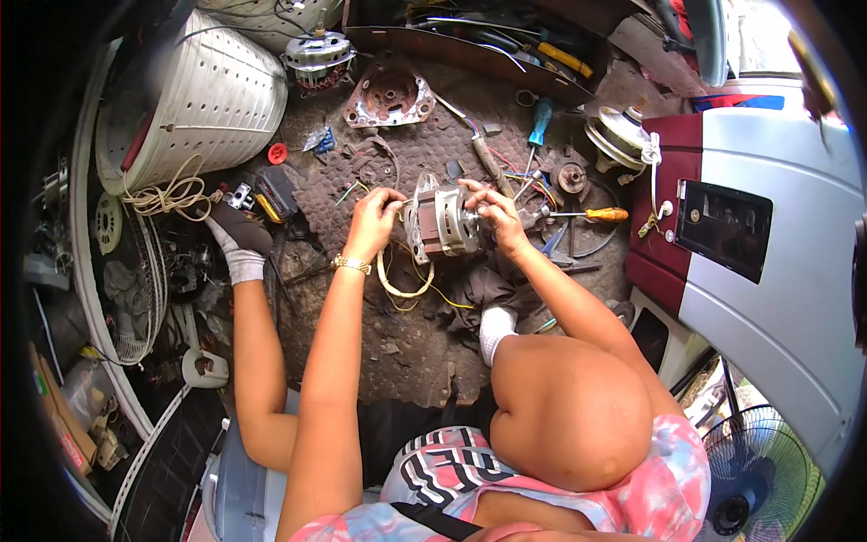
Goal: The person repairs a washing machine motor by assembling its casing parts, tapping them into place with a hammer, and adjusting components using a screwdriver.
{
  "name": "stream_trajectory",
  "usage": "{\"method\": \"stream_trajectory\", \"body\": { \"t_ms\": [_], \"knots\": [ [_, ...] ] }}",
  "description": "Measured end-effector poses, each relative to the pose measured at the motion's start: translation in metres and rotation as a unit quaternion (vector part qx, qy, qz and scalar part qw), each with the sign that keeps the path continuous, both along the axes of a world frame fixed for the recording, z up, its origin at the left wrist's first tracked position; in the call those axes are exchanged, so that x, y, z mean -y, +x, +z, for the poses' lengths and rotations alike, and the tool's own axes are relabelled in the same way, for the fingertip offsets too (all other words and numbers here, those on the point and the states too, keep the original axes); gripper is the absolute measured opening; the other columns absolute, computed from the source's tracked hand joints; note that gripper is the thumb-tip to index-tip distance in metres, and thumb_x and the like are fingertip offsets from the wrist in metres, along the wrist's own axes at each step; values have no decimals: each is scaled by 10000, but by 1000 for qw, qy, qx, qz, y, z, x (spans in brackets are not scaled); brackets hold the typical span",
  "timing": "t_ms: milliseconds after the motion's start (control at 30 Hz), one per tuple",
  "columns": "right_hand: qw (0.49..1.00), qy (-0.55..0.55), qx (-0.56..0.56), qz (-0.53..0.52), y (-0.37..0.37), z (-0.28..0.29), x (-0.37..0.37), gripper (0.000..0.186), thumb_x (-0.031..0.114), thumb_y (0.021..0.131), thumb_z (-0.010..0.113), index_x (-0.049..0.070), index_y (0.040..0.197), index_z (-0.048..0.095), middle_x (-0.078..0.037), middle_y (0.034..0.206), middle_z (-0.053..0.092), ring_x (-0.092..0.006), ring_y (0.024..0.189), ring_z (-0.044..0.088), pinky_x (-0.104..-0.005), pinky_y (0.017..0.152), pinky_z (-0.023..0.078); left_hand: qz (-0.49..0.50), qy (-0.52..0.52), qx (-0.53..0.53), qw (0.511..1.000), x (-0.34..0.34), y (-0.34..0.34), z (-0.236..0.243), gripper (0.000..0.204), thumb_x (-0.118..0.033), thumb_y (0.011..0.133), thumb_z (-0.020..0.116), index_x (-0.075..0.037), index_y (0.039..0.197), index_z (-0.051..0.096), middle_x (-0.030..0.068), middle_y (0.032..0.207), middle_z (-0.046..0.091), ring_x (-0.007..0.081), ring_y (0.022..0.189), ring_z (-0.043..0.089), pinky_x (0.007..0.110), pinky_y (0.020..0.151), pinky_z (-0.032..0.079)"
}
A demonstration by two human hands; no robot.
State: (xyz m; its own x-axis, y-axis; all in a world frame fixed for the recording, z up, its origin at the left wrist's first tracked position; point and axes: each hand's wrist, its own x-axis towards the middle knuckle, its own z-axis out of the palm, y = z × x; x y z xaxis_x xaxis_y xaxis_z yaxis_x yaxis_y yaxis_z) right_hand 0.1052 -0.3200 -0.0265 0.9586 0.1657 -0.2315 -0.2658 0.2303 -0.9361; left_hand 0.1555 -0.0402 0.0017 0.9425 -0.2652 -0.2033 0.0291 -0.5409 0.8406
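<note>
I'm reading this as a two-handed check or turning step on the motor (441, 228), which is sitting between the hands above the textured mat (339, 181). Left hand (372, 219) is closing thumb and fingers on its left end. Right hand (498, 215) is curling part-open at the shaft end, touching; I'm not able to tell how firmly. Next move is probably calling for steady support, cable loop (397, 293) clear.

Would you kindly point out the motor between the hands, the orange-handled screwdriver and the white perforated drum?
Motor (433, 224), head view: on its brown core.
Orange-handled screwdriver (603, 215), head view: on its handle.
White perforated drum (212, 98), head view: on its side wall.
</note>
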Motion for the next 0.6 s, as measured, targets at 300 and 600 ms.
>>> {"method": "stream_trajectory", "body": {
  "t_ms": [300,600],
  "knots": [
    [999,-13,21,23,-4,9,-9,351,269,774,579,-15,941,699,-230,1453,587,-314,1378,512,-411,1170,337,156,-120,-143,970,16,-18,3,167,-69,966,650,5,1108,697,55,967,671,129,893,631,285,818,522],
    [991,63,19,114,4,19,-10,389,319,836,586,27,1079,670,-196,1418,607,-300,1317,542,-436,1185,337,206,-71,-47,975,39,-81,15,793,-290,800,882,-25,1435,486,110,1259,506,260,1183,500,402,1073,416]
  ]
}}
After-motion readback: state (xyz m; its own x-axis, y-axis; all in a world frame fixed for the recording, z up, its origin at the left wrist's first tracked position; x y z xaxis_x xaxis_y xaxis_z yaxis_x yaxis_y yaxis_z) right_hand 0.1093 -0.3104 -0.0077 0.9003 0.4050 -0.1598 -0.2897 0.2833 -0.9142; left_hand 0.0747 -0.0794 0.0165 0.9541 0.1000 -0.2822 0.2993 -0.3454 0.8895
